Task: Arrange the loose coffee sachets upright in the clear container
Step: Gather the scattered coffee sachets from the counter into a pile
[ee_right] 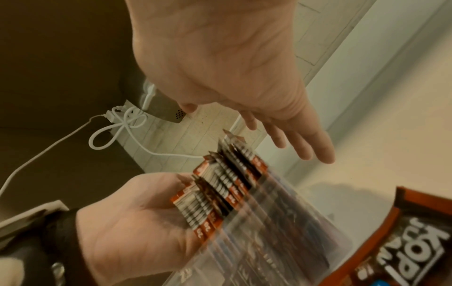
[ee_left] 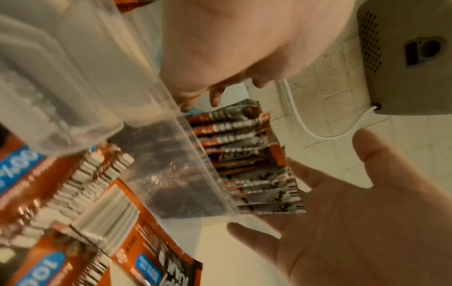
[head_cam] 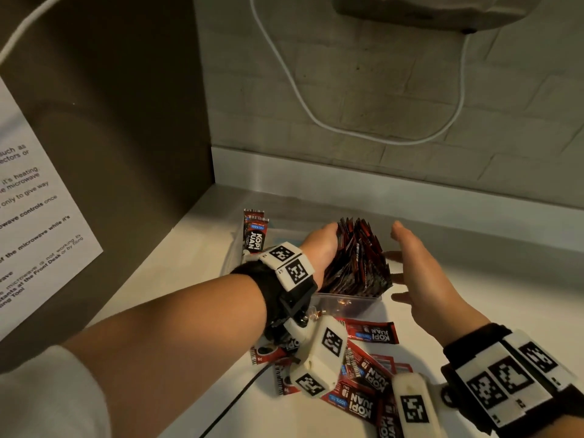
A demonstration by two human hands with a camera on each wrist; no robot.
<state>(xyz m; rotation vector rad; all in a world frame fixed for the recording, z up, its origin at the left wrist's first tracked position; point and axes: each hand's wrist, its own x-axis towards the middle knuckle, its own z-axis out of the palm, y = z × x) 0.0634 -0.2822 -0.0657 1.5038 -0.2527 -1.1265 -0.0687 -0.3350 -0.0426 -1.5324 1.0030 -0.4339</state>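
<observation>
A dense stack of red-and-black coffee sachets [head_cam: 360, 260] [ee_left: 244, 151] [ee_right: 220, 189] stands upright in the right end of the clear container [head_cam: 347, 300] [ee_left: 159, 154] [ee_right: 281, 232]. My left hand [head_cam: 319, 245] [ee_left: 220, 48] [ee_right: 137, 222] presses its palm and fingers flat against the stack's left side. Just right of the stack, my right hand [head_cam: 414, 260] [ee_left: 367, 222] [ee_right: 232, 67] is spread flat, palm toward the stack and a small gap away. Two sachets [head_cam: 254, 232] stand at the container's far left end. Several loose sachets [head_cam: 373, 333] [ee_left: 85, 193] [ee_right: 403, 241] lie flat on the white counter in front.
A dark brown appliance side [head_cam: 110, 137] with a paper notice [head_cam: 31, 200] walls off the left. A brick wall with a looping white cable [head_cam: 316, 115] and a grey device [head_cam: 426, 7] stands behind. A black cable [head_cam: 234, 403] crosses the near counter.
</observation>
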